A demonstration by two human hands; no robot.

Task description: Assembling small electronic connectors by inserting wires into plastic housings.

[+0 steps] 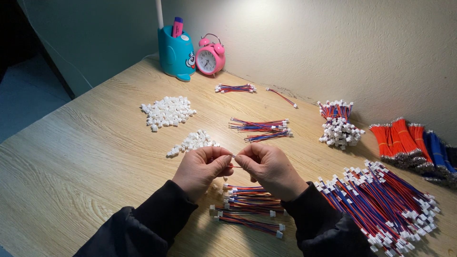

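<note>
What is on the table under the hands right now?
Under the left hand and right hand lie small bundles of red and blue wires with white plugs, on the wooden table. The wrists cover part of the bundles.

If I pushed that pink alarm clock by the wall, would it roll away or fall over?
The pink alarm clock probably would not roll: it seems to stand upright on small feet, not on its round body. A push near the top bells might tip it, since it looks tall for its narrow base. It looks small, so likely light enough to slide on the smooth wooden table.
</note>
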